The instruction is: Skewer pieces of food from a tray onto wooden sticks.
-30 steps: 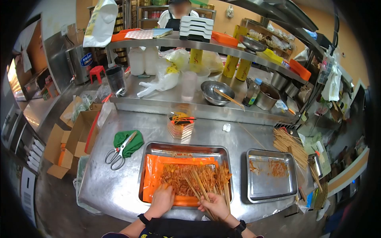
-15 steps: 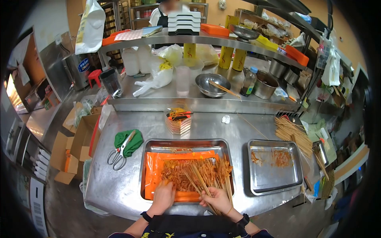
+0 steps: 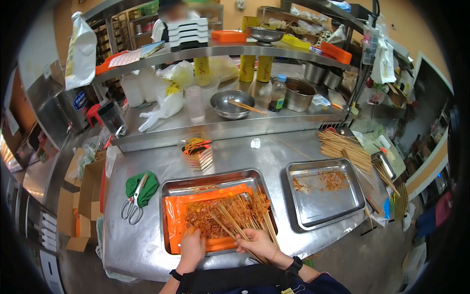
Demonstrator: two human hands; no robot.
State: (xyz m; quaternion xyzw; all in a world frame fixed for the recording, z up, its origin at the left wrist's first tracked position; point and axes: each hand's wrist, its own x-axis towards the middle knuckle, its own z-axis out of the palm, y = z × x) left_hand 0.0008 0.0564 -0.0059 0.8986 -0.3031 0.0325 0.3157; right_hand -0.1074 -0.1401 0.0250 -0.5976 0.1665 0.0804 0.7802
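A steel tray (image 3: 168,183) holds an open orange plastic package (image 3: 175,220) with reddish, sauce-coated food strips (image 3: 205,215) on it. My left hand (image 3: 193,246) is at the strips' lower left edge, its fingers bent together; the fingertips are partly hidden, so what they pinch cannot be made out. My right hand (image 3: 257,243) is closed round a bundle of thin wooden skewers (image 3: 229,218), whose far ends lie over the strips. More skewers (image 3: 270,228), with food on their upper ends, lean along the tray's right side.
Right of the tray stands a second steel tray (image 3: 323,210) with food scraps. Beyond it lies a pile of bare skewers (image 3: 345,151). Scissors (image 3: 133,203) rest on a green cloth (image 3: 149,186) at left. A clear container (image 3: 198,156) stands behind the tray. A person (image 3: 169,14) is beyond the shelf.
My view has turned, so the counter appears farther left. Both hands keep nearly the same places over the tray, and the right still grips the skewers.
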